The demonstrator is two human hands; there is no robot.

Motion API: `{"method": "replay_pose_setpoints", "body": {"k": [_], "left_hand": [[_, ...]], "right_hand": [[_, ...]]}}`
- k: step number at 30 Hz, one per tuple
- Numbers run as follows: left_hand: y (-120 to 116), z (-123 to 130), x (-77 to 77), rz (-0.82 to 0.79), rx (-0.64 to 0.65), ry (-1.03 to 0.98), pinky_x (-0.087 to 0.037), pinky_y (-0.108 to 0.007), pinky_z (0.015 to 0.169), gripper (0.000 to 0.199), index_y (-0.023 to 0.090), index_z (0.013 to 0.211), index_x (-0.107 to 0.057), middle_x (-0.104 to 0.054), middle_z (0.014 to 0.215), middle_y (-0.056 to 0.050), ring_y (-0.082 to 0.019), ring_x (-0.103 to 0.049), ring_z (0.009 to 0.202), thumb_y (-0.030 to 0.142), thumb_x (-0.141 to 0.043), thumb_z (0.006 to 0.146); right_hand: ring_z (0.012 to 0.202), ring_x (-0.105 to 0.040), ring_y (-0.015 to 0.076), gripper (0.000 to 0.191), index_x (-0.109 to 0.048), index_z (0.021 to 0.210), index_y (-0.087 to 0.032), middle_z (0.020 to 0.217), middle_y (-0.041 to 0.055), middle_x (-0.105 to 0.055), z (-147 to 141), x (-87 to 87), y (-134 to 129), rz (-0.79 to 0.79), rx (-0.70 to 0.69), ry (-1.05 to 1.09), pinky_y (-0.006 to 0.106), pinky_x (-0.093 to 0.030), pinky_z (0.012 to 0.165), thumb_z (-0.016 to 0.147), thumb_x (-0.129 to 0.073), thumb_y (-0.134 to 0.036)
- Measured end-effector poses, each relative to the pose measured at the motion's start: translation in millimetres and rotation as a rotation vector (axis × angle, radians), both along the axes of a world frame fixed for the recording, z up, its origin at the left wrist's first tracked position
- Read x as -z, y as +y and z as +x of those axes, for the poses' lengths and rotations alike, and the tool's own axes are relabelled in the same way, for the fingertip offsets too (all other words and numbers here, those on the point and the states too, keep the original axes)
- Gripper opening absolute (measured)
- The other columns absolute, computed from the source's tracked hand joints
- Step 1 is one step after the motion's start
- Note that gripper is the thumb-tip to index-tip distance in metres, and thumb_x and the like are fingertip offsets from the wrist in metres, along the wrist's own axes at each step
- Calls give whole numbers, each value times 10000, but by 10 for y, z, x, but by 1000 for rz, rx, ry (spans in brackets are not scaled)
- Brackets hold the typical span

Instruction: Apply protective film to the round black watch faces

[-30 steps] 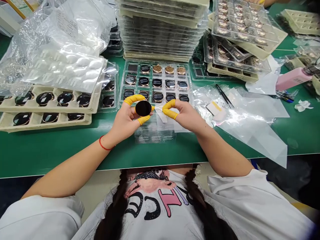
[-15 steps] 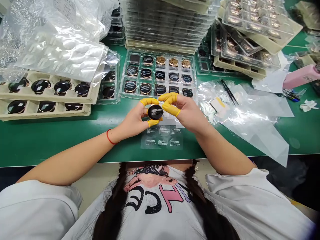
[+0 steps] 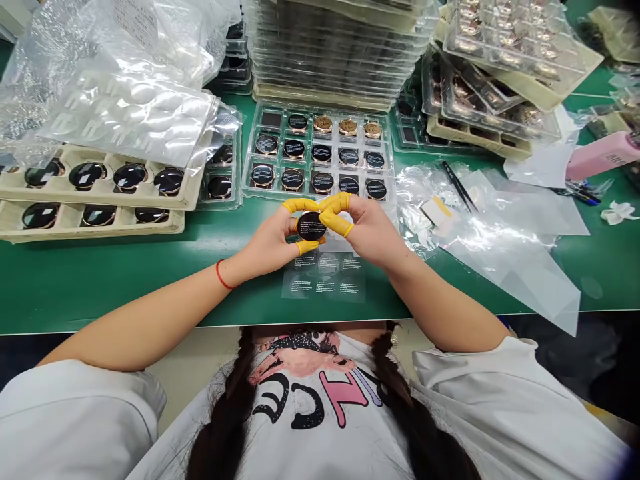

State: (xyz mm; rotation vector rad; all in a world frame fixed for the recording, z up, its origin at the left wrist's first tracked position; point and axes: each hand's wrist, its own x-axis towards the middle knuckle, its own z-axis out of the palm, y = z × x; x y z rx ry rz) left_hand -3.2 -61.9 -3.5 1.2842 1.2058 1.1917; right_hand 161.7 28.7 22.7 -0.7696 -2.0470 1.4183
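Note:
A round black watch face (image 3: 311, 227) with white printed text on its front is held up over the green table. My left hand (image 3: 273, 237), in yellow finger cots, is closed around it, thumb below and fingers above and behind. My right hand (image 3: 367, 230), also in yellow finger cots, has its thumb and fingertips pressed at the upper right edge of the watch face. Below the hands lies a clear sticker sheet (image 3: 325, 283) with several round printed films. Just beyond is a clear compartment tray (image 3: 245, 170) of watch faces, some black with text, some showing gold-coloured backs.
Cream trays of black watch faces (image 3: 103, 217) lie left under plastic film. A tall stack of clear trays (image 3: 340, 53) rises at the back. More stacked trays (image 3: 480, 137) stand back right. Tweezers (image 3: 459, 185), clear sheets (image 3: 530, 267) and a pink device (image 3: 600, 155) lie at right.
My right fingertips have come down onto the watch face's upper right edge, and the small white bit between them no longer shows. My left hand keeps its hold.

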Motion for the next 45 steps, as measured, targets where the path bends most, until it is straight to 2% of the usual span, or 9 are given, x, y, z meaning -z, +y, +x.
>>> {"method": "replay_pose_setpoints", "body": {"k": [7,19,30,33,36,39,42,44,45], "left_hand": [[4,1,6,-1,6,6,-565,-256,741,499,222,1160,-463,-640,1120,-45,-132,-699,846,212,-741,745],[-2,-22,46,0,25,6,-572,-271,783,503,225,1190,-455,-689,981,-21,-148,-716,863,229,-736,773],[6,-14,29,12,25,19,-561,-249,732,505,215,1179,-444,-646,1101,-44,-134,-698,845,219,-731,764],[13,-13,37,3,22,0,-557,-247,723,501,215,1171,-443,-652,1065,-36,-134,-696,841,209,-730,760],[31,-14,50,-28,14,-37,-552,-251,719,507,213,1164,-439,-663,995,-24,-143,-700,843,208,-735,753],[59,-17,51,-104,17,-66,-550,-266,710,529,207,1165,-429,-669,945,-19,-150,-702,816,205,-744,740],[88,-14,47,-172,10,-96,-552,-280,733,543,194,1152,-426,-668,924,-13,-144,-696,804,181,-752,718],[104,-9,48,-186,2,-116,-546,-274,742,543,189,1140,-432,-663,911,-4,-133,-688,799,164,-756,706],[112,-7,51,-187,0,-121,-542,-266,735,542,188,1136,-436,-660,903,0,-128,-683,793,158,-758,701]], "right_hand": [[945,-614,186,240,-615,744,-201,944,36,-688,1,14,1,44,12,-11,401,-461,935,817,-664,-424],[941,-612,178,167,-598,748,-201,948,33,-689,-8,28,-25,102,23,-6,388,-467,918,830,-648,-338],[937,-620,180,135,-597,760,-197,945,35,-701,-6,37,-47,195,39,-15,370,-479,885,848,-626,-295],[899,-626,179,121,-598,774,-203,930,31,-706,-26,60,-54,312,48,-34,365,-477,849,859,-610,-288],[882,-622,200,127,-625,821,-215,908,34,-706,46,5,55,584,136,-82,408,-445,882,869,-596,-329],[927,-610,221,158,-647,921,-224,959,57,-690,338,-113,329,701,293,-240,421,-438,882,888,-559,-352],[926,-588,259,197,-651,973,-188,987,117,-661,822,-147,650,624,449,-678,424,-430,810,824,-631,-315],[891,-569,279,310,-637,1016,-143,1009,184,-627,1146,-81,801,501,534,-1004,424,-403,753,767,-691,-318],[848,-558,264,343,-623,1023,-129,1021,203,-606,1281,-29,848,420,564,-1102,418,-391,727,752,-705,-323]]}}
